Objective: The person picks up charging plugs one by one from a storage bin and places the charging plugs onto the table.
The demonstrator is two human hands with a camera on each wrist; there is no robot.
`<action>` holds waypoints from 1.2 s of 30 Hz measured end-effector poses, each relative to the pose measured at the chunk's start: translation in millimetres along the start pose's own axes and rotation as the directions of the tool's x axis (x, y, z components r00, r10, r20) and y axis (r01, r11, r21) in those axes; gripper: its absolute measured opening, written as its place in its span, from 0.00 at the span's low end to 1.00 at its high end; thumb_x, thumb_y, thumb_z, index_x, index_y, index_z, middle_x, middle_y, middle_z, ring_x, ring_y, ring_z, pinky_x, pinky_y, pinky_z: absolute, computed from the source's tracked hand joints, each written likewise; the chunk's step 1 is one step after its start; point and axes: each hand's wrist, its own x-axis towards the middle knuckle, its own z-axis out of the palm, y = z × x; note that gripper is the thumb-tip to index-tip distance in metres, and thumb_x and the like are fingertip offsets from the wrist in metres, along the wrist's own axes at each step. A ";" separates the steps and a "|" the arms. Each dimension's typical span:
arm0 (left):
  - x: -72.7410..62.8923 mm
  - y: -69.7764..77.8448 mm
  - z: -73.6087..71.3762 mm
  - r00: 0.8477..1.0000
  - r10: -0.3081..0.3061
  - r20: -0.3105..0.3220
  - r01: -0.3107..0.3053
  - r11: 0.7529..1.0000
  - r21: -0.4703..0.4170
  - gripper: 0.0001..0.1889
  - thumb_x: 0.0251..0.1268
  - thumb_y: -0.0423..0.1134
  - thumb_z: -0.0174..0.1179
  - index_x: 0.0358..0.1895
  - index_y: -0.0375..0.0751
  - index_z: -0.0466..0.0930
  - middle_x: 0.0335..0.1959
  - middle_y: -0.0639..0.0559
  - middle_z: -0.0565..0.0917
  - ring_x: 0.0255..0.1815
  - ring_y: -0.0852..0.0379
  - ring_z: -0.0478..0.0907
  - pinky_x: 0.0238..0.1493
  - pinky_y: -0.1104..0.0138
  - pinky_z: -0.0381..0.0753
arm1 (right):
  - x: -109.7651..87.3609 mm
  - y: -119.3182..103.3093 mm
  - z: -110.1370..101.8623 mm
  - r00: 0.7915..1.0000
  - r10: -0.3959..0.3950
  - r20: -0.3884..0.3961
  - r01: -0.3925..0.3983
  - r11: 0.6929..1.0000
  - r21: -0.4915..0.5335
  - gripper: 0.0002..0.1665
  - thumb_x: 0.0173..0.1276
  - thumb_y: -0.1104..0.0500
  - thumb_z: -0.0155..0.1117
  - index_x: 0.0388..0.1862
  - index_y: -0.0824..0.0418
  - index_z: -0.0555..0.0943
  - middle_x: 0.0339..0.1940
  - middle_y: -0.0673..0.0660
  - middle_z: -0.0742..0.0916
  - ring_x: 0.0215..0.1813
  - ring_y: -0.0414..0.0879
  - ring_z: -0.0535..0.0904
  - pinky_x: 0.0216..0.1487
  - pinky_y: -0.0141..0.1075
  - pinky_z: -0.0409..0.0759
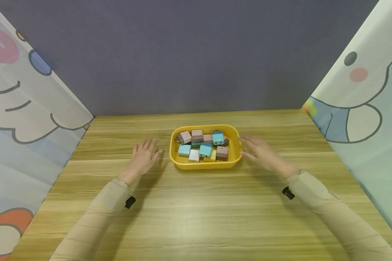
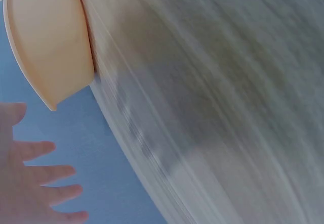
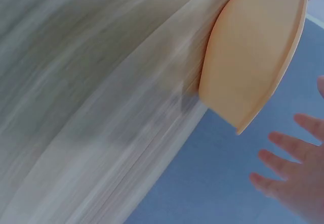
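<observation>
Nearest the camera, two arms in beige sleeves reach forward over the wooden table (image 1: pixel 196 210), each wrist carrying a small black mount. The left hand (image 1: pixel 143 157) hovers with straight, slightly spread fingers just left of the yellow tray (image 1: pixel 205 165), apart from its rim; the left wrist view shows the same fingers (image 2: pixel 48 176) fanned out and holding nothing. The right hand (image 1: pixel 259 152) is likewise flat and loosely spread, its fingertips just beside the tray's right rim, and whether they touch it cannot be told from the head view; in the right wrist view the fingers (image 3: pixel 288 166) stand clear of the tray wall. The tray sits at the middle of the table, towards the far edge, and holds a loose heap of small charger plugs (image 1: pixel 204 145) in teal, brown, white and yellow, some with prongs sticking out. The likely risk is that uneven pressure from the two sides would make the light tray slide or tilt, spilling plugs over its low rim. Beyond stands the grey back wall (image 1: pixel 183 54), which a shoved tray could reach.
</observation>
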 end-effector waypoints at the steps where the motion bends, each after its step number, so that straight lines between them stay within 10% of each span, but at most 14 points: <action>1: -0.4 0.1 0.2 1.000 0.005 -0.008 -0.005 1.000 0.002 0.29 0.68 0.50 0.40 0.66 0.35 0.54 0.66 0.33 0.53 0.65 0.35 0.47 0.61 0.41 0.39 | -0.1 -1.5 0.3 1.000 -0.017 -0.011 0.018 1.000 0.006 0.32 0.63 0.52 0.57 0.62 0.66 0.64 0.61 0.68 0.68 0.61 0.63 0.61 0.60 0.56 0.56; 26: -3.9 -2.0 0.7 0.995 0.071 -0.074 -0.070 0.998 0.009 0.21 0.66 0.45 0.46 0.53 0.32 0.72 0.49 0.35 0.74 0.52 0.38 0.69 0.51 0.44 0.64 | 3.2 -26.8 20.8 0.966 -0.248 -0.068 0.247 0.969 -0.029 0.20 0.49 0.54 0.69 0.39 0.63 0.81 0.36 0.56 0.80 0.37 0.46 0.75 0.38 0.36 0.77; 36: -3.5 -2.6 1.7 0.995 0.075 -0.071 -0.076 0.997 -0.002 0.19 0.66 0.44 0.46 0.50 0.32 0.74 0.48 0.36 0.76 0.50 0.37 0.70 0.53 0.44 0.64 | 2.3 -30.6 24.7 0.974 -0.222 -0.054 0.218 0.974 -0.066 0.09 0.53 0.58 0.66 0.33 0.61 0.82 0.31 0.52 0.80 0.36 0.45 0.75 0.46 0.43 0.72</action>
